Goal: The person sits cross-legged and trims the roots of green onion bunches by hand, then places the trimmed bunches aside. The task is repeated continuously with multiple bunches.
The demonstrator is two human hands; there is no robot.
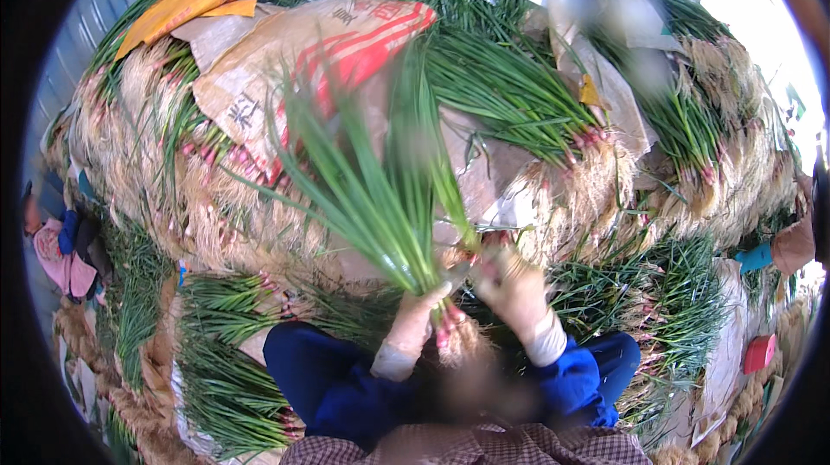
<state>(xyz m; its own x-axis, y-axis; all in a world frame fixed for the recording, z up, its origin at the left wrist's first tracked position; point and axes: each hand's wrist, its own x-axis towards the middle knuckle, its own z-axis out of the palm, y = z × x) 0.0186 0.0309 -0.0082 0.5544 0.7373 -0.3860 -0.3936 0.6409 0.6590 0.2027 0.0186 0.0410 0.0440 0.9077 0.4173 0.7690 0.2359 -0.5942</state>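
My left hand (415, 322), in a pale thin glove, is closed around a bunch of green onions (389, 251). Their leaves fan upward, while pinkish bulbs and pale roots hang below my fingers. Beside it my right hand (515, 290), gloved too and blurred by motion, has its fingers curled at the base of a few separate green onion stalks (457, 206). A small greyish shape between the two hands is too blurred to name. Just ahead rises a large heap of green onions, its root ends (214, 212) facing me.
Printed woven sacks (259, 89) lie over the heap, and a loose bundle of green onions (519, 95) rests on top. More bundles (227, 387) lie at my left, others (674, 309) at my right. A red box (759, 353) sits far right. Other people (65, 251) are at the edges.
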